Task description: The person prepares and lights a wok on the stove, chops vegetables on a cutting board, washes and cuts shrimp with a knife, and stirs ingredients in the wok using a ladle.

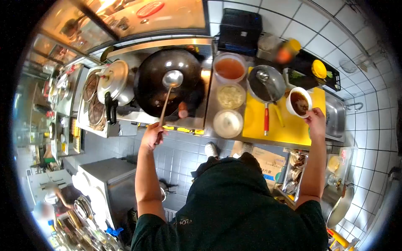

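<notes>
My left hand [154,136] is closed around the long handle of a ladle [172,78]. The ladle's round bowl is over the dark wok [146,75] on the stove; whether it touches the metal cannot be made out. Far to the right, my right hand [316,120] grips the rim of a white bowl [290,107] with brown liquid in it, tilted above the yellow cutting board [255,125]. Close by on that board lies a pan with a red handle [266,119], a utensil resting inside it.
Left of the wok stands a pressure cooker [114,79] with a black handle. Between stove and board are a tub of reddish liquid [230,67] and two more containers. A sink [336,115] is at the right. A cardboard piece [264,161] lies near my feet.
</notes>
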Tool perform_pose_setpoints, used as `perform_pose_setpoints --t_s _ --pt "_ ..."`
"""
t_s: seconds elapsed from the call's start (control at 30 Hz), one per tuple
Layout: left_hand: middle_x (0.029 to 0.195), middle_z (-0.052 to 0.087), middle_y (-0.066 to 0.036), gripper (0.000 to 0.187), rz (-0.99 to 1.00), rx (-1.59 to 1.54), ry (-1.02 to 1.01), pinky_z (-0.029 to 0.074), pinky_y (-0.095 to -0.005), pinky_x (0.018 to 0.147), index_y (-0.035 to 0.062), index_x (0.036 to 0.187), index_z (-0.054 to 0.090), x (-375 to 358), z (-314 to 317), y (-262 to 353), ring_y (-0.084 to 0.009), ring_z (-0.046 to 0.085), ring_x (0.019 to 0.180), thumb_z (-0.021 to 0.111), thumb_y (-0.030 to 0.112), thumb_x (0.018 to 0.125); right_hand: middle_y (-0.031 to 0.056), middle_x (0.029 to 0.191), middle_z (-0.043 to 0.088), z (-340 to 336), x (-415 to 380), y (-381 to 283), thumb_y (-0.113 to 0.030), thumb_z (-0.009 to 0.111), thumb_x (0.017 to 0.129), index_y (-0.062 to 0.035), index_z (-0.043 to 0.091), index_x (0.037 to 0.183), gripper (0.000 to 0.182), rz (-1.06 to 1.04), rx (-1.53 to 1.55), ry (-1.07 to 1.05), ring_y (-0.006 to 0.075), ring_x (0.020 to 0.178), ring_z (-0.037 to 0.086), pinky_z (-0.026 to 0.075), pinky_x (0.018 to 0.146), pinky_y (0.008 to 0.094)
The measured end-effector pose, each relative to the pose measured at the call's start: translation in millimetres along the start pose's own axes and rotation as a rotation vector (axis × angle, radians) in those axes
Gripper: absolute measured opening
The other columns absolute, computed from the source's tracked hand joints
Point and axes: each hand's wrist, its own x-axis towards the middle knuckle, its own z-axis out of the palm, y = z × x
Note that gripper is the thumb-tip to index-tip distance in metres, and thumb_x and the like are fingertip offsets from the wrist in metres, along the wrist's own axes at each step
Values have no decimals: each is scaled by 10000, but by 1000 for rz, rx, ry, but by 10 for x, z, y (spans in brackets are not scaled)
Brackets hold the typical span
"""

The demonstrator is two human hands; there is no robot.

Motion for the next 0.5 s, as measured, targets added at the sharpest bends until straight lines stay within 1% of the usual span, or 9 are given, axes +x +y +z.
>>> perform_pose_setpoints --t_s 0.07,0.13,0.17,0.27,0.3,0.4,0.43,0.5 --pt "641 614 -53 99 82 -70 -8 391 -259 364 22 871 616 62 -58 -155 -116 470 390 585 115 855 49 822 611 175 -41 -56 -78 656 855 -27 591 894 91 -2 -12 -24 136 678 596 517 579 249" --pt "646 611 -41 106 50 175 122 378 -248 373 13 874 631 -153 5 -45 -96 483 410 610 111 838 53 824 612 326 -53 -91 -77 654 857 -28 591 899 91 -5 -21 -56 134 690 603 523 582 254" --pt "684 649 -91 163 159 294 183 471 -342 448 10 959 640 -145 -18 -162 -206 604 495 631 97 822 61 817 609 422 -71 -121 -69 641 859 -22 585 908 88 -15 -70 -79 141 708 616 538 595 254" --pt "774 680 -163 270 550 959 513 543 -465 614 30 1080 626 -266 -29 -391 -364 681 683 642 92 818 74 821 609 776 -69 -137 -57 628 858 -10 581 903 81 -46 -79 -144 151 718 628 557 608 261" --pt "893 683 -210 325 427 992 535 536 -538 747 57 1144 594 -342 16 -341 -457 660 829 638 96 825 82 827 609 940 -104 -193 -43 626 853 2 579 895 78 -28 -49 -148 159 713 630 570 613 264" --pt "946 683 -204 332 413 1052 616 546 -518 726 56 1145 584 -402 -12 -363 -431 670 827 642 92 820 92 837 614 1302 6 -140 -40 630 849 12 582 907 92 -47 -16 -263 163 716 635 580 621 269" --pt "961 680 -202 322 382 1064 618 543 -517 717 54 1129 580 -414 -29 -387 -430 667 827 642 91 815 94 836 612 1473 -91 -259 -33 627 850 13 586 921 95 -58 -69 -271 166 728 638 583 628 266" --pt "944 677 -204 335 409 1032 651 543 -515 714 52 1140 585 -478 -27 -413 -424 666 823 642 89 812 111 843 635 1784 -23 -265 -26 625 851 21 588 924 95 -79 -95 -301 179 712 664 579 607 265"
